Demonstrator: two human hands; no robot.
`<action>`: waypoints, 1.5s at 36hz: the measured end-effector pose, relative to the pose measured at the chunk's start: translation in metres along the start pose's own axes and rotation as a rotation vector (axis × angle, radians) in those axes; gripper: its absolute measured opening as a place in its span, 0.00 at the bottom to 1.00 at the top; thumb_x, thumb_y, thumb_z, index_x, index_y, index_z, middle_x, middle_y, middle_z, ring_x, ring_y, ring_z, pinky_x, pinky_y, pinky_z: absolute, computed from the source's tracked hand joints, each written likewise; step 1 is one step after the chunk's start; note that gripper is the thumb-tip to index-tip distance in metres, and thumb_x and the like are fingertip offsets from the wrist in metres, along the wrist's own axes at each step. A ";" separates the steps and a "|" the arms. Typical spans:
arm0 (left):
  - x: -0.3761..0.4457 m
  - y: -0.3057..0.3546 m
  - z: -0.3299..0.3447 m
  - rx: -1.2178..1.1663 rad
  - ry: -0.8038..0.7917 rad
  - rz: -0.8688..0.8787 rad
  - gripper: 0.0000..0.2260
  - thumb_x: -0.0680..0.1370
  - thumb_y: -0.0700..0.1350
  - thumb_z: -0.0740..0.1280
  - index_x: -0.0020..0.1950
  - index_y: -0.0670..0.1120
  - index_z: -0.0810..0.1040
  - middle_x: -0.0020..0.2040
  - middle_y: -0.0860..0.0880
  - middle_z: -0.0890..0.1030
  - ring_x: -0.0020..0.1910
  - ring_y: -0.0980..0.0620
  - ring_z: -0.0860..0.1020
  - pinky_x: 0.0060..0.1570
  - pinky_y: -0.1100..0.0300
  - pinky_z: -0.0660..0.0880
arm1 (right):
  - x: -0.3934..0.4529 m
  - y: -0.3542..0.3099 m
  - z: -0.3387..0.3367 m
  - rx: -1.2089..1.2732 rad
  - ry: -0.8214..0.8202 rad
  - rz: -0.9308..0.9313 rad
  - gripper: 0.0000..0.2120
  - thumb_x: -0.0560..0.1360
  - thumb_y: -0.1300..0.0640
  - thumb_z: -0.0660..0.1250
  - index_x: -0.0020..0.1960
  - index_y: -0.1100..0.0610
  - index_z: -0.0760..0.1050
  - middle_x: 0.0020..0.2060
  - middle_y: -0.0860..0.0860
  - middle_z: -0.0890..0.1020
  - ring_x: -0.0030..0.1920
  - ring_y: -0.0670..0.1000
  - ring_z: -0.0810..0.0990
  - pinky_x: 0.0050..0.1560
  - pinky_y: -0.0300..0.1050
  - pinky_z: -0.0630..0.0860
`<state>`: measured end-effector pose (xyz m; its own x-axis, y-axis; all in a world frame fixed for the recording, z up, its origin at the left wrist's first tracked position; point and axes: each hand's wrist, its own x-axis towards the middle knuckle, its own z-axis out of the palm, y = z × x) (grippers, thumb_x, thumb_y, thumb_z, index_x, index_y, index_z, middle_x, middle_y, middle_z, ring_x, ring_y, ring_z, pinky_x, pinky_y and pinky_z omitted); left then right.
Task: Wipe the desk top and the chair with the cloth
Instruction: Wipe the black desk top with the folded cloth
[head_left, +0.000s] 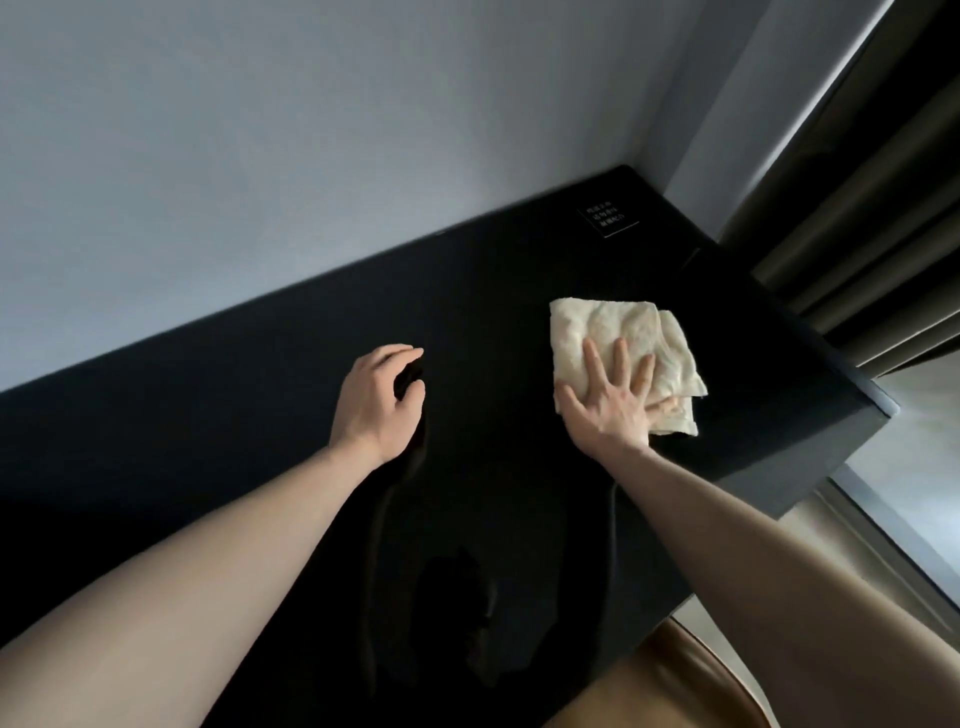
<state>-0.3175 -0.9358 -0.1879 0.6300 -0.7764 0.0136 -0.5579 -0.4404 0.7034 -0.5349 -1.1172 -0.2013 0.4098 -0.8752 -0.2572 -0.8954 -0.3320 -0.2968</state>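
Note:
A cream cloth (618, 338), folded and crumpled, lies on the glossy black desk top (260, 415) toward its right end. My right hand (613, 395) presses flat on the cloth's near left part with fingers spread. To the left, my left hand (379, 395) curls its fingers round a small black object (410, 376) that stands on the desk. A tan chair (670, 680) shows at the bottom edge, below the desk's front edge.
A small black card with white print (607, 217) lies at the desk's far right corner. Dark curtains (857, 249) hang past the right end. A pale wall (260, 156) runs behind the desk. A window sill (893, 540) lies lower right.

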 end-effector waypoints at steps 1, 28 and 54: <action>-0.015 -0.008 -0.008 0.031 0.034 0.033 0.17 0.80 0.41 0.66 0.69 0.47 0.79 0.68 0.51 0.77 0.69 0.50 0.72 0.72 0.55 0.65 | -0.009 -0.011 0.005 -0.007 -0.006 -0.017 0.35 0.80 0.33 0.53 0.83 0.36 0.43 0.83 0.47 0.38 0.81 0.60 0.29 0.71 0.79 0.31; -0.352 -0.244 -0.257 -0.069 0.357 -0.657 0.25 0.78 0.29 0.63 0.74 0.42 0.74 0.72 0.41 0.73 0.71 0.43 0.71 0.74 0.52 0.64 | -0.377 -0.333 0.191 -0.052 -0.412 -0.679 0.36 0.81 0.40 0.53 0.83 0.38 0.37 0.79 0.47 0.25 0.71 0.58 0.13 0.68 0.78 0.23; -0.369 -0.225 -0.252 0.227 -0.028 -0.482 0.30 0.79 0.50 0.63 0.81 0.44 0.63 0.83 0.44 0.56 0.81 0.42 0.52 0.79 0.46 0.53 | -0.431 -0.228 0.150 -0.289 -0.402 -0.616 0.36 0.79 0.35 0.53 0.82 0.35 0.39 0.82 0.45 0.33 0.78 0.55 0.23 0.74 0.73 0.28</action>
<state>-0.2880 -0.4361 -0.1720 0.8311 -0.4718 -0.2943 -0.3130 -0.8344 0.4537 -0.4809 -0.6112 -0.1608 0.8288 -0.3282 -0.4532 -0.4742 -0.8420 -0.2574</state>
